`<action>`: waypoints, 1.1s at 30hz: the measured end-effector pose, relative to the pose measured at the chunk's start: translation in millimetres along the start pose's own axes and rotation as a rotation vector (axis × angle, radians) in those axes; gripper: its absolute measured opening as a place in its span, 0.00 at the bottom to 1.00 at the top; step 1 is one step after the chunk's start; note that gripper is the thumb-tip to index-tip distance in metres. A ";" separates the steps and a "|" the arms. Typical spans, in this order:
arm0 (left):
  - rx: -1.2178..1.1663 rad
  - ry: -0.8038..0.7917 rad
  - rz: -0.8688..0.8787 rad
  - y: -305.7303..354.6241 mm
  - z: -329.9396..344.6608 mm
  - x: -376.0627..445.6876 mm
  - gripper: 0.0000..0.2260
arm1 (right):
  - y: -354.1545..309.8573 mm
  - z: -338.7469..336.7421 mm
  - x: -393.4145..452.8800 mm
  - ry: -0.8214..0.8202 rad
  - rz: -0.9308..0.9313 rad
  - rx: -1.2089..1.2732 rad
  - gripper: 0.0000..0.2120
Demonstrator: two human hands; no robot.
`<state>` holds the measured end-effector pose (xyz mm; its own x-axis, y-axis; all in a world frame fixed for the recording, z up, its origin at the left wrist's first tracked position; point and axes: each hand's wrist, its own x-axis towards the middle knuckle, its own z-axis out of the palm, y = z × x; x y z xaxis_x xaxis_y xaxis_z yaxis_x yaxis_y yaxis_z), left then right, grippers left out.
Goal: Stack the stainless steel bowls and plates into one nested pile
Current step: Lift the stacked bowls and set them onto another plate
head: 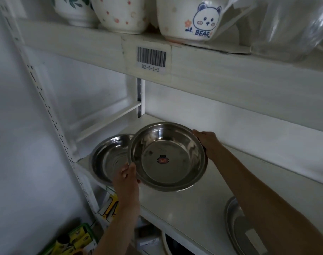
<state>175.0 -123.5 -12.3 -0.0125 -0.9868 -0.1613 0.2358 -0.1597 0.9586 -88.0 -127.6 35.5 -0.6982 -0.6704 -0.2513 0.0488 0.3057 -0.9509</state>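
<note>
Steel bowl (168, 157) held above shelf (221, 181), overlapping second bowl (109, 155) at its 9 o'clock. To be centred over second bowl, kept level, lowered until nested. Left hand (127, 176) grip clamped on rim at 7 o'clock; right hand (206, 140) grip clamped at 3 o'clock, fingers probably under rim. Plate (236, 223) lies at 5 o'clock, well apart.

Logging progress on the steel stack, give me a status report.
Both hands, left and right, grip stickered bowl, tilted. Second bowl left, on shelf. Plates unstacked. Path clear.

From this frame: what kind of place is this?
Likely a stockroom or shop storage: white slotted shelving with a barcode location label, and ceramic bowls above steel bowls.
</note>
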 end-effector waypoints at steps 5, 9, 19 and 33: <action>0.023 0.115 0.043 21.9 -23.1 46.5 0.04 | -4.7 60.5 15.8 -0.001 -0.011 0.062 0.10; 0.081 0.205 0.061 21.5 -47.2 87.5 0.09 | 1.9 104.7 26.4 0.018 -0.020 0.028 0.16; 0.291 0.297 0.019 -5.2 -79.0 146.1 0.05 | 33.4 159.6 38.0 0.072 -0.019 -0.168 0.11; 0.654 0.365 0.066 -15.2 -81.6 158.5 0.09 | 56.4 160.5 47.7 0.073 -0.186 -0.597 0.09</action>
<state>248.7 -275.3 -71.5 0.3312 -0.9419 -0.0567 -0.4022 -0.1952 0.8945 -4.0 -250.9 -59.1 -0.7046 -0.7073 -0.0579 -0.4712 0.5273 -0.7070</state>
